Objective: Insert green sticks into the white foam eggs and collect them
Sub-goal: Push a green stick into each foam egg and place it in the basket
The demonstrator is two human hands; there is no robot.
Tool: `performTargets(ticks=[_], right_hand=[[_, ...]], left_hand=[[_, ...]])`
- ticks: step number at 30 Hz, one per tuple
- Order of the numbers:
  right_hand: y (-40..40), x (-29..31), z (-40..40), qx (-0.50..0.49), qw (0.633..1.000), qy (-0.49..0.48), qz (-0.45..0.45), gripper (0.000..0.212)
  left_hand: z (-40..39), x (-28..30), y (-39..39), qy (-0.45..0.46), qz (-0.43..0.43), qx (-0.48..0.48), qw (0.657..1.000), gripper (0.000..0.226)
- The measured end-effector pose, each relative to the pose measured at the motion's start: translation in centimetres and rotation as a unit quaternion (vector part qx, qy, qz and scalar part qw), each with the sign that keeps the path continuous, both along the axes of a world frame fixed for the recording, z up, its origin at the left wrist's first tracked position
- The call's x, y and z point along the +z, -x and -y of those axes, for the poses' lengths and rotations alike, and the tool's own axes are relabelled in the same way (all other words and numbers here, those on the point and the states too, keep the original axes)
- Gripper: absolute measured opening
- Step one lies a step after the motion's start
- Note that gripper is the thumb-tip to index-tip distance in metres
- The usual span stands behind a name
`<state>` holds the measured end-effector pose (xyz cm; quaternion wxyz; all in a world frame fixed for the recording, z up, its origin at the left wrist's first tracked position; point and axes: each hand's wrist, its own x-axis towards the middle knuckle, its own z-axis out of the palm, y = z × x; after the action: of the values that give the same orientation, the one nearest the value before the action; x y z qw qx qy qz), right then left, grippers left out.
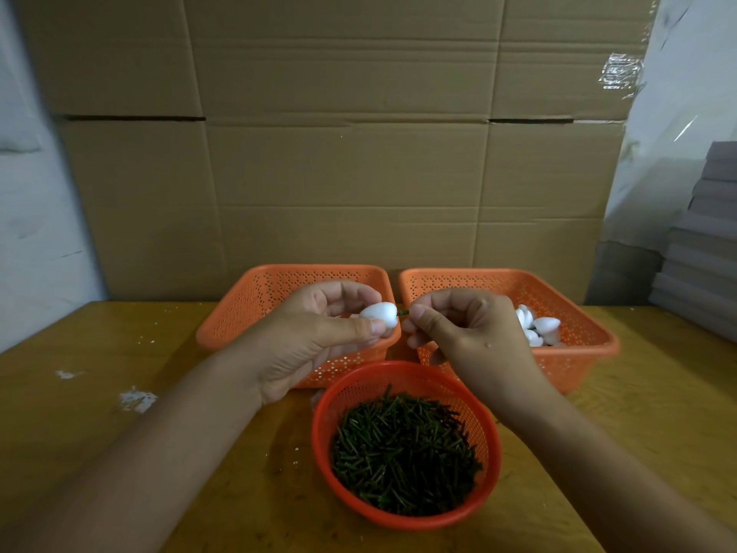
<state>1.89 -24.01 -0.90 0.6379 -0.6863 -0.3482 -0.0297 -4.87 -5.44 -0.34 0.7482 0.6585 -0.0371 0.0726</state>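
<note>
Three orange containers are laid out on the wooden table (119,464), all recorded from the single head view.

1. Head view, layout: a round basket (406,512) of green sticks (402,449) sits at lower centre, nearest the person; this placement is judged to keep the stick supply within short reach of the right hand.
2. Two rectangular baskets stand side by side behind it. The left basket (247,313) is mostly hidden by the hand; its contents cannot be told. The right basket (578,341) holds several white foam eggs (536,327), at least one with a dark stem, so it is judged the collecting bin.
3. A single foam egg (379,314) is held at mid-frame above the gap between the two rectangular baskets, its blunt end turned toward the right hand, presumably to present the insertion face.
4. Left hand (319,337): fingers curled over the egg from above, thumb pressed against it from below; the egg is clamped.
5. Right hand (462,333): thumb and forefinger are closed in a pinch on one green stick (402,312), only a short length showing between fingertips and egg. The other fingers are curled beneath.
6. The stick tip is touching or just entering the egg; depth cannot be told.
7. White crumbs (137,399) are noted on the table at left.
</note>
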Motion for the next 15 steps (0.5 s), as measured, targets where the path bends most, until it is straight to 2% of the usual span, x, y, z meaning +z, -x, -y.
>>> performTargets(ticks=[15], right_hand=[[0.1,-0.37,-0.26,0.005,1.0,0.018,0.01,0.023]], left_hand=[[0.33,-0.19,-0.09,0.001,0.0,0.007,1.0,0.039]])
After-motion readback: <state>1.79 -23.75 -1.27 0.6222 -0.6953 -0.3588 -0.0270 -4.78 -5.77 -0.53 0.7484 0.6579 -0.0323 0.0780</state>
